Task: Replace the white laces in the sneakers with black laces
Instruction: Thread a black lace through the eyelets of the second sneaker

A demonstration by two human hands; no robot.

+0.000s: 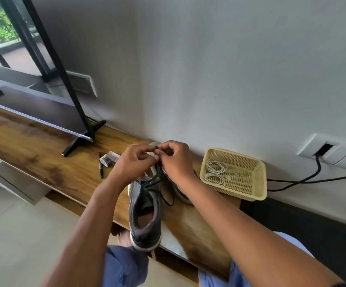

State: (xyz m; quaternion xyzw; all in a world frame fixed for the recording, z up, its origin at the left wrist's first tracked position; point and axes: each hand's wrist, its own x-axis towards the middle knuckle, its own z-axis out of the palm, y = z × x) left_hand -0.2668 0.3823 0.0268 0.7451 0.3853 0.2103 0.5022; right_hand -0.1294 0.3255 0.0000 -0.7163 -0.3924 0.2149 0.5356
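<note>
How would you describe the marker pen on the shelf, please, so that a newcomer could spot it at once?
Start at the long wooden shelf along the wall and find the television's black foot. Just right of it, left of the person's left hand, lies the marker pen. It is thin, dark and green-tipped, unlike the pale wrapper touching it.

The sneaker (145, 212) is grey with a white sole, threaded with a black lace (163, 193). Right of the sneaker, a pale yellow perforated basket (248, 183) holds white laces (216, 169) in coils. The table (43, 154) under the sneaker is streaked brown wood. Left of the sneaker lies a black pen (101, 165) with a green tip.
</note>
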